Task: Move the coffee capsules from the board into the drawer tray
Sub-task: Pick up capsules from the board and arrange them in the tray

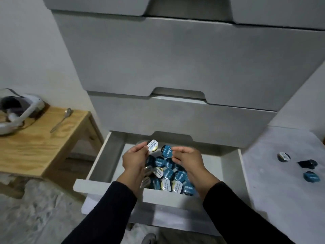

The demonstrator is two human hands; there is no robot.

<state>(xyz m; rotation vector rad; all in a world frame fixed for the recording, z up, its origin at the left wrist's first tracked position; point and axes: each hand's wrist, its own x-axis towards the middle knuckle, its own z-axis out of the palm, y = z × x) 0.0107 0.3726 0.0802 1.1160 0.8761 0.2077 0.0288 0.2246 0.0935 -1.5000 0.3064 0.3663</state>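
Observation:
My left hand (134, 158) pinches a white-lidded capsule (152, 145) over the open bottom drawer (105, 155). My right hand (187, 158) pinches a blue-lidded capsule (166, 150) just beside it. Below both hands, the drawer tray (153, 189) holds a pile of several blue and white capsules (168, 175). To the right, the pale board (281, 191) carries three capsules: a white-lidded one (283, 156), a dark one on its side (307, 164) and a blue one (311, 176).
Closed grey drawers (175, 67) rise above the open one. At left, a wooden stool (40, 138) bears a spoon (61, 119) and a white headset (15, 111). Crumpled pale sheeting (35, 213) covers the floor.

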